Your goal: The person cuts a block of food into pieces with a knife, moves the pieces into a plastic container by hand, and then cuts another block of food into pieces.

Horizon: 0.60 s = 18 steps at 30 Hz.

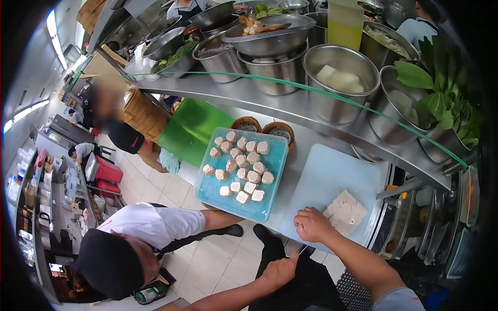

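My right hand rests with curled fingers on a pale cutting board; whether it pinches anything is hidden. Just beside it on the board lies a pale, pinkish-white food slab with cut lines across it. Below the board's near edge, my left hand is closed with its thumb on top; a thin bright edge shows by the thumb, but I cannot make out the item. Left of the board sits a blue-green plastic tray holding several pale food cubes.
A steel shelf with metal pots and leafy greens crosses above the counter. Small bamboo steamers and a green board lie beyond the tray. A co-worker in a black cap bends close on the left, an arm near the tray.
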{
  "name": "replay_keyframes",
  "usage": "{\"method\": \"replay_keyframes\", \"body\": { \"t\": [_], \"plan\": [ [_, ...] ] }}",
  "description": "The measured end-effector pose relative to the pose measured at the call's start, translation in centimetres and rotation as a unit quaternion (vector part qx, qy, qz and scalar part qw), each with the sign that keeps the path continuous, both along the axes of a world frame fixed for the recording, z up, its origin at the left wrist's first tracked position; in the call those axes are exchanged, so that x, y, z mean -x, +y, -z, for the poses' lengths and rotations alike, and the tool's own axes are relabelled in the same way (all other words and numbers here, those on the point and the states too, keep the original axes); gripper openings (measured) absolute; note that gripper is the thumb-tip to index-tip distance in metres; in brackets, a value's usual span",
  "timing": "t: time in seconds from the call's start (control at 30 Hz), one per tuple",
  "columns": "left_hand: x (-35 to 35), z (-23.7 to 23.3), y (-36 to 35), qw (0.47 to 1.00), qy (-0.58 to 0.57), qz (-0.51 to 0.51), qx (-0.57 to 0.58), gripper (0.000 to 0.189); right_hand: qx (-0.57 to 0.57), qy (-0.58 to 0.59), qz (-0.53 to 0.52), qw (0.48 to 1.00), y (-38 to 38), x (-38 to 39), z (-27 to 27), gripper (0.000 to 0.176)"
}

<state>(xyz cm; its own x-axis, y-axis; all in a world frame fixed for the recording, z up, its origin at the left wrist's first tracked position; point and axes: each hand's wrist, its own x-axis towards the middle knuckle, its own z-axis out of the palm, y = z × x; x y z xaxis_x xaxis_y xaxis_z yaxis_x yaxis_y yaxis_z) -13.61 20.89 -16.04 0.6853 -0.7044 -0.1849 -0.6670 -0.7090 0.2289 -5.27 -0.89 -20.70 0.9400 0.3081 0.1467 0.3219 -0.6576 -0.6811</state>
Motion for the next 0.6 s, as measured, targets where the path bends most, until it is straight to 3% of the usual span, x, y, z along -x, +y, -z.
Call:
{"method": "replay_keyframes", "body": {
  "t": [0.3,0.6],
  "plan": [
    [-0.6,-0.1,-0.2,0.985,0.167,-0.032,-0.028,0.006,-0.001,-0.019,-0.001,1.0,0.0,0.1,0.6,0.004],
    [-0.7,-1.1,-0.4,0.983,0.176,-0.029,-0.031,0.01,-0.005,-0.01,-0.002,1.0,-0.2,0.2,0.1,0.003]
  ]
}}
